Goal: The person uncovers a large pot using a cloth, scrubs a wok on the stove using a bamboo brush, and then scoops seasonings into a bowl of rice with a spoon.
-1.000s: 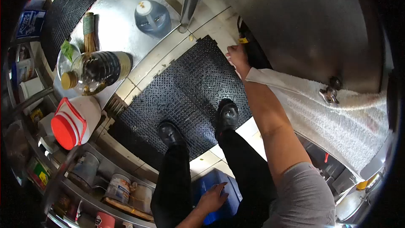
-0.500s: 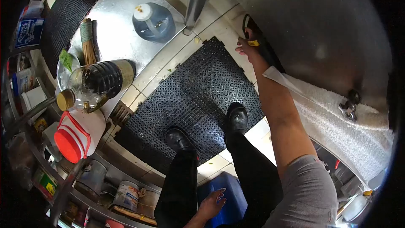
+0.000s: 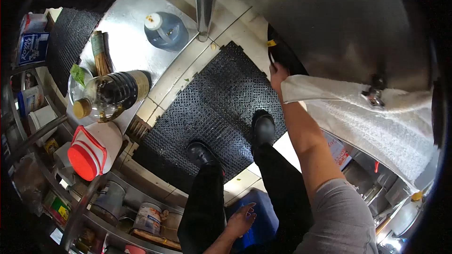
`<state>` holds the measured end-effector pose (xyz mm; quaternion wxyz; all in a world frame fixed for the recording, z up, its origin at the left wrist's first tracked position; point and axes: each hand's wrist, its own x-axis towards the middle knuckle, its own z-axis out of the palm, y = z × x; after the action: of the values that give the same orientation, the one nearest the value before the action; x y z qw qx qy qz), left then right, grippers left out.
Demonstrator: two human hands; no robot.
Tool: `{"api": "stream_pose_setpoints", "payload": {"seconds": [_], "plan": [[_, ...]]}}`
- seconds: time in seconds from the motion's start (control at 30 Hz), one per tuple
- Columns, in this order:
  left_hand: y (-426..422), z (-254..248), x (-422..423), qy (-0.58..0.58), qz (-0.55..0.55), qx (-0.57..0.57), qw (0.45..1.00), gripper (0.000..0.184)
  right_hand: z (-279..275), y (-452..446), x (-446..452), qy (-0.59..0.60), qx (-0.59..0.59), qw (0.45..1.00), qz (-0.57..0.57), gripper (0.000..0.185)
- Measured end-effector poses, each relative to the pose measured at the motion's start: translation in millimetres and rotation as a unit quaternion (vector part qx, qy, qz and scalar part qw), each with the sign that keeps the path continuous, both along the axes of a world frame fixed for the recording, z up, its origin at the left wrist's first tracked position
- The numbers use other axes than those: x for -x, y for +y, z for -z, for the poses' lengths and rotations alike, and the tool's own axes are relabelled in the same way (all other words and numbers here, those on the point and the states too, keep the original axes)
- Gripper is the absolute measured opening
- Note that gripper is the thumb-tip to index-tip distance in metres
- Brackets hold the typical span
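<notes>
My right hand (image 3: 279,74) reaches forward at the edge of a steel surface, its fingers closed round a thin black handle (image 3: 271,59). That handle belongs to a dark, curved object (image 3: 288,56) with a small yellow mark, whose kind I cannot make out. A white towel (image 3: 325,89) lies over the wrist and along the edge. Low in the view, my left hand (image 3: 241,221) is loosely open with nothing in it. Below it a blue plastic container (image 3: 263,223) stands by my legs.
A steel table (image 3: 129,19) at left bears a dark-liquid bottle (image 3: 120,89), a clear jug (image 3: 167,33), a stick brush (image 3: 99,51) and a white container with a red lid (image 3: 94,150). Shelves (image 3: 141,240) hold cans. A black rubber mat (image 3: 221,99) lies underfoot.
My right hand has drawn back slightly, and its spread fingers have closed on the black handle. The towel's near end now covers the wrist. My left hand remains open.
</notes>
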<state>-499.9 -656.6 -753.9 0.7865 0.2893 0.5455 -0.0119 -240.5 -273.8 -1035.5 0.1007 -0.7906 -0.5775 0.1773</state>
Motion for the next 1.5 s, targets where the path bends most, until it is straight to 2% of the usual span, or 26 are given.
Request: {"api": "stream_pose_setpoints", "payload": {"seconds": [0.03,0.1,0.17,0.23,0.37,0.5,0.53,0.57,0.63,0.67,0.77,0.83,0.93,0.97,1.0,1.17,1.2,1.23,1.27,1.33,1.37,1.43,1.5], "plan": [[-3.0,0.5,-1.4,0.0,0.0,-0.006,1.0,0.046,13.0,-24.6,-15.2,-0.004,-0.014,1.0,-0.018,0.03],[-12.0,3.1,-5.3,0.017,0.037,-0.03,0.999,0.047,24.8,-74.7,-52.2,-0.085,-0.036,0.979,-0.179,0.028],[-21.2,7.7,-10.2,0.021,0.048,-0.039,0.998,0.046,8.4,-113.3,-51.8,-0.092,0.122,0.987,-0.058,0.025],[-33.0,12.0,-15.0,0.027,0.059,-0.045,0.997,0.046,-86.1,-122.8,-22.2,-0.003,0.16,0.978,-0.136,0.023],[-54.7,17.3,-18.3,0.059,0.089,-0.059,0.993,0.044,-130.4,-173.3,-3.1,-0.037,0.182,0.947,-0.263,0.022],[-65.6,-7.2,-6.8,0.063,0.129,-0.083,0.986,0.04,-227.2,-161.6,42.8,-0.001,0.155,0.956,-0.249,0.015],[-77.5,-10.3,-3.6,0.083,0.117,-0.192,0.971,0.037,-243.6,-153.7,48.3,0.046,0.143,0.959,-0.24,0.015],[-72.7,-27.1,2.4,0.085,0.121,-0.2,0.969,0.037,-262.5,-146.9,52.9,0.093,0.131,0.96,-0.228,0.016],[-56.7,-64.8,18.9,0.095,0.125,-0.216,0.964,0.033,-321.7,-123.3,69.0,0.121,0.089,0.963,-0.223,0.016],[-37.2,-98.3,28.6,0.129,0.173,-0.193,0.957,0.034,-354.3,-112.9,77.2,0.141,0.106,0.966,-0.191,0.015],[-31.4,-136.7,67.5,0.123,0.199,-0.252,0.939,0.035,-442.6,-100.3,92.2,0.178,0.161,0.959,-0.15,0.017],[-23.5,-166.4,96.6,0.115,0.17,-0.281,0.937,0.034,-490.5,-113.4,98.2,0.2,0.136,0.958,-0.155,0.017],[-2.4,-227.9,129.6,0.15,0.175,-0.259,0.938,0.033,-629.9,-137.0,107.2,0.219,0.157,0.937,-0.22,0.02],[-11.3,-222.3,145.6,0.147,0.189,-0.28,0.93,0.037,-677.3,-145.3,104.7,0.239,0.134,0.934,-0.229,0.022],[-28.1,-207.4,158.3,0.145,0.182,-0.362,0.903,0.036,-731.7,-146.5,99.5,0.24,0.121,0.936,-0.228,0.023],[-1.8,-247.4,168.5,0.128,0.191,-0.342,0.911,0.034,-960.9,-124.4,36.9,0.277,-0.024,0.942,-0.187,0.015],[6.6,-252.8,169.3,0.128,0.194,-0.346,0.909,0.034,-996.0,-111.7,21.2,0.339,-0.1,0.913,-0.206,0.015],[17.2,-257.5,170.1,0.129,0.199,-0.352,0.905,0.034,-1030.6,-92.0,1.5,0.32,-0.124,0.913,-0.222,0.014],[25.7,-261.4,171.5,0.133,0.203,-0.36,0.901,0.033,-1063.5,-69.1,-15.8,0.38,-0.136,0.888,-0.222,0.015],[46.2,-268.9,175.3,0.147,0.205,-0.376,0.892,0.033,-1132.5,-23.1,-50.2,0.25,-0.165,0.928,-0.224,0.016],[55.8,-270.2,175.9,0.157,0.203,-0.385,0.886,0.033,-1160.0,0.2,-69.3,0.266,-0.168,0.924,-0.218,0.017],[74.4,-270.4,182.0,0.186,0.193,-0.404,0.874,0.032,-1191.8,57.3,-112.7,0.173,-0.248,0.94,-0.161,0.016],[90.2,-262.5,188.1,0.218,0.181,-0.438,0.853,0.031,-1224.3,80.6,-138.4,0.134,-0.342,0.919,-0.142,0.016]]}}
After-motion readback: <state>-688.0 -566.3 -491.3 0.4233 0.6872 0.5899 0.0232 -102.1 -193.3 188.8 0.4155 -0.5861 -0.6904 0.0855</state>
